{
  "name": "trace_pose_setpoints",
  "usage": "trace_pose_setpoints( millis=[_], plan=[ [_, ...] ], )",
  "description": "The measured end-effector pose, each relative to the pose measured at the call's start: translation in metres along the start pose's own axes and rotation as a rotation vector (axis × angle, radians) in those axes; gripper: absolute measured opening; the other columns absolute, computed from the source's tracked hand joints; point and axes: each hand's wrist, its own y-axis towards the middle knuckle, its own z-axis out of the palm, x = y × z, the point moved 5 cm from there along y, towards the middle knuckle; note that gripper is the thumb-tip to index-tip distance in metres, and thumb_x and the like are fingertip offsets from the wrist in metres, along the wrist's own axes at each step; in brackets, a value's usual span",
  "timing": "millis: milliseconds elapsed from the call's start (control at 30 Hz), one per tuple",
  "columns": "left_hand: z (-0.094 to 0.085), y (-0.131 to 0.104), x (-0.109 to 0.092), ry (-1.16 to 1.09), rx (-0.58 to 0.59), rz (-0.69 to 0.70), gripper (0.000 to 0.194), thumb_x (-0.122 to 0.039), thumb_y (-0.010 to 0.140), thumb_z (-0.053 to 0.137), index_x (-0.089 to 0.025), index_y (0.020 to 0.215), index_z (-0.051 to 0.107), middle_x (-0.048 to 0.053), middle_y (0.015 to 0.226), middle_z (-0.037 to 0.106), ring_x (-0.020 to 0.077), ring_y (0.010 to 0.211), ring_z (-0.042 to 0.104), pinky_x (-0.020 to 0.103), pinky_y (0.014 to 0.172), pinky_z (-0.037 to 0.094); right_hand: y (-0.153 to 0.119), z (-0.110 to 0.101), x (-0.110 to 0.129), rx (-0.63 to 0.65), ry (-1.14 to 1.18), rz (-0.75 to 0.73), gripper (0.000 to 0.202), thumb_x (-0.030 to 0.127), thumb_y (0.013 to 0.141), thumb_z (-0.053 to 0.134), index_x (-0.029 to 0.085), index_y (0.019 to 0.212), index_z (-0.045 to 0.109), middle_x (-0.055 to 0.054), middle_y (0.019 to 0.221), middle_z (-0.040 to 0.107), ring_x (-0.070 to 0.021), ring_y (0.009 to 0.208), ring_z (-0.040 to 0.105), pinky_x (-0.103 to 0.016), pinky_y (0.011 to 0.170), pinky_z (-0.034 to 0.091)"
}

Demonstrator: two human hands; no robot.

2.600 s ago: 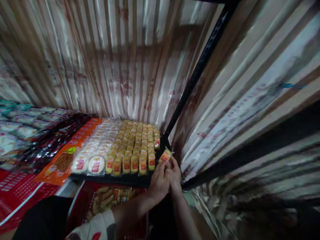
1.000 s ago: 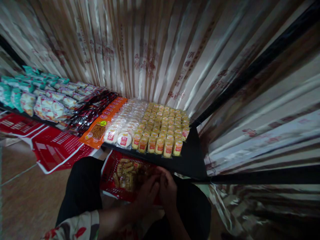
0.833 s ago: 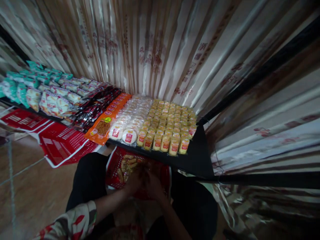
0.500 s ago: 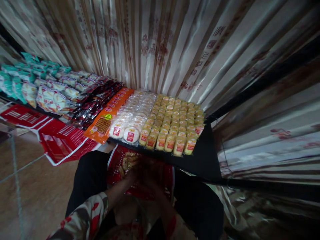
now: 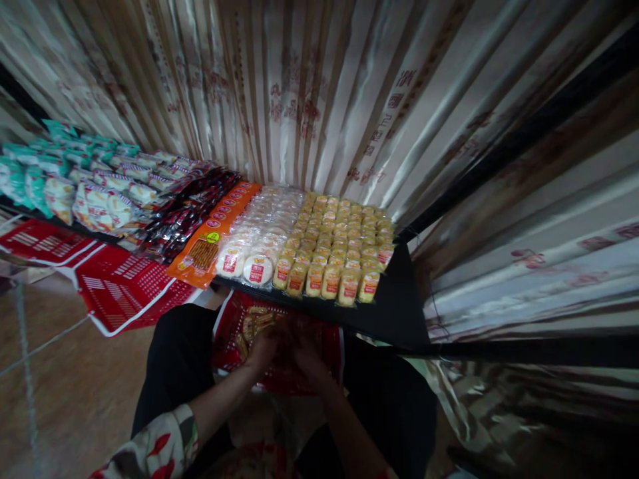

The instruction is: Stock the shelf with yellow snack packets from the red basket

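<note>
Both hands are inside a red plastic basket set between my knees, under the front edge of the black shelf. My left hand is closed, its fingers bent inward beside some small yellowish wrapped snacks at the basket's left. Close against it on the right, my right hand is closed too. The fingertips meet in deep shadow, so what they grip is hidden.
On the shelf stand rows of yellow wrapped cakes, round white wrapped crackers, an orange snack bag, dark red packets and green packets. Another red basket is at left. A curtain hangs behind.
The view has shifted slightly, so the shelf's right part sits further left. My hands stay together in the basket, and the forearms look a little more spread.
</note>
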Motion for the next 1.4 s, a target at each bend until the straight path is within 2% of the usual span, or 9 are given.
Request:
trace_pose_setpoints(
  millis=[133,233,467,667,800,900,1167,1267,1400],
  plan=[
    [-0.014,-0.011,-0.018,0.011,-0.05,0.061,0.015,-0.016,0.072,0.053,-0.017,0.082,0.063,0.003,0.082,0.066,0.0179,0.084,0.061,0.03,0.077,0.048,-0.026,-0.022,0.007,0.08,0.253,0.179,0.05,0.048,0.067,0.065,0.021,0.109,0.064,-0.006,0.096,0.07,-0.024,0.089,0.064,-0.042,0.08,0.049],
    [-0.008,-0.028,-0.039,-0.003,0.033,0.088,0.018,-0.021,0.072,0.056,-0.017,0.088,0.064,0.003,0.081,0.067,0.0176,0.077,0.062,0.029,0.071,0.049,-0.044,-0.039,0.024,0.078,0.382,0.214,0.054,0.052,0.064,0.068,0.021,0.108,0.063,-0.006,0.099,0.069,-0.0238,0.087,0.064,-0.04,0.075,0.051],
    [0.03,-0.073,-0.097,-0.228,0.398,0.158,0.034,-0.037,0.062,0.071,-0.017,0.087,0.06,0.003,0.083,0.068,0.0171,0.078,0.062,0.028,0.072,0.048,-0.074,-0.088,0.091,0.043,0.293,0.033,0.047,0.05,0.068,0.068,0.021,0.105,0.062,-0.006,0.104,0.067,-0.0221,0.096,0.061,-0.034,0.083,0.047],
    [0.06,-0.086,-0.119,-0.32,0.406,0.059,0.043,-0.039,0.057,0.073,-0.018,0.086,0.049,-0.001,0.072,0.063,0.0123,0.062,0.061,0.02,0.054,0.043,-0.076,-0.119,0.11,-0.185,0.513,-0.012,0.055,0.045,0.065,0.072,0.021,0.111,0.053,-0.005,0.1,0.067,-0.0199,0.087,0.064,-0.032,0.078,0.049],
    [0.089,-0.089,-0.134,-0.314,0.358,0.088,0.041,-0.038,0.058,0.071,-0.017,0.083,0.047,-0.001,0.072,0.06,0.0135,0.065,0.062,0.023,0.059,0.047,-0.075,-0.121,0.11,-0.316,0.636,-0.054,0.041,0.045,0.065,0.071,0.021,0.095,0.057,-0.005,0.093,0.068,-0.0204,0.084,0.065,-0.031,0.075,0.051],
    [0.112,-0.089,-0.141,-0.31,0.385,0.148,0.035,-0.036,0.063,0.066,-0.017,0.086,0.048,0.001,0.077,0.061,0.0122,0.068,0.06,0.023,0.063,0.047,-0.075,-0.129,0.107,-0.389,0.628,-0.062,0.043,0.046,0.067,0.068,0.021,0.1,0.056,-0.005,0.095,0.068,-0.0214,0.085,0.065,-0.034,0.078,0.051],
    [0.145,-0.081,-0.149,-0.063,0.31,0.294,0.035,-0.027,0.076,0.049,-0.015,0.109,0.052,0.009,0.1,0.061,0.0175,0.082,0.06,0.026,0.066,0.048,-0.033,-0.213,0.082,-0.741,0.432,-0.112,0.06,0.048,0.058,0.069,0.017,0.107,0.056,-0.009,0.099,0.067,-0.0231,0.093,0.063,-0.039,0.089,0.047],
    [0.166,-0.081,-0.161,-0.071,0.366,0.328,0.039,-0.026,0.08,0.046,-0.015,0.116,0.053,0.011,0.114,0.06,0.0204,0.102,0.058,0.029,0.085,0.047,-0.004,-0.235,0.081,-0.746,0.335,-0.184,0.056,0.047,0.061,0.065,0.016,0.107,0.056,-0.009,0.097,0.067,-0.0221,0.089,0.064,-0.038,0.086,0.049],
    [0.195,-0.072,-0.174,-0.102,0.413,0.307,0.05,-0.028,0.083,0.044,-0.012,0.13,0.045,0.012,0.139,0.044,0.0211,0.127,0.041,0.03,0.106,0.031,0.033,-0.245,0.081,-0.713,0.194,-0.244,0.051,0.045,0.065,0.059,0.014,0.106,0.059,-0.01,0.092,0.068,-0.0201,0.081,0.065,-0.034,0.077,0.052]
  ],
)
